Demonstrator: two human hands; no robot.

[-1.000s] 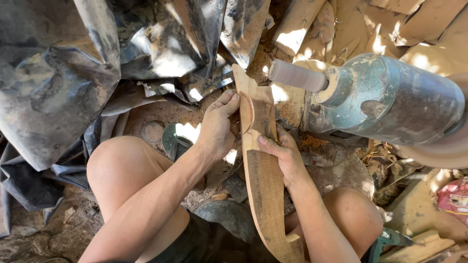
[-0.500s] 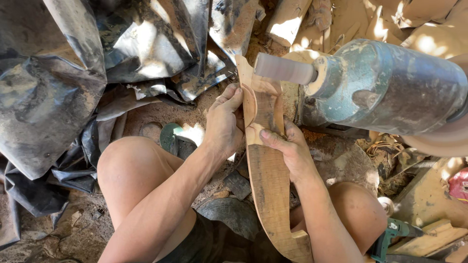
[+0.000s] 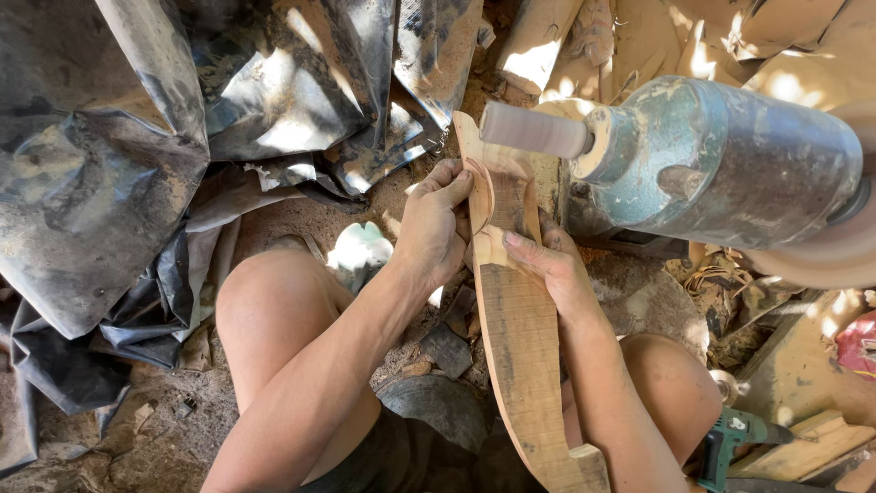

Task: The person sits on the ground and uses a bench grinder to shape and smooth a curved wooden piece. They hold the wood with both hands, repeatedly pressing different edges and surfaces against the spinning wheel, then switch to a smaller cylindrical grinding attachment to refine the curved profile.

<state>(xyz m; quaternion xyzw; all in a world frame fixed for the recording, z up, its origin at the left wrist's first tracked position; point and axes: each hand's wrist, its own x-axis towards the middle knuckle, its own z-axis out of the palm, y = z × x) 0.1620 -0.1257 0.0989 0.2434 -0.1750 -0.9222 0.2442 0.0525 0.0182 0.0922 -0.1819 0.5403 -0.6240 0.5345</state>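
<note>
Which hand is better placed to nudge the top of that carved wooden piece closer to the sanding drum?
Probably the left hand: its fingertips already rest on the wooden piece at its upper end, just below the sanding drum. The right hand grips lower, steadying the piece.

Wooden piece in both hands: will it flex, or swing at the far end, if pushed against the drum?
The wooden piece looks thick, so probably stiff. It is long and curved, with both the left hand and right hand near the top, so its free lower end may swing. Its sawn, dusty face likely grips well.
</note>
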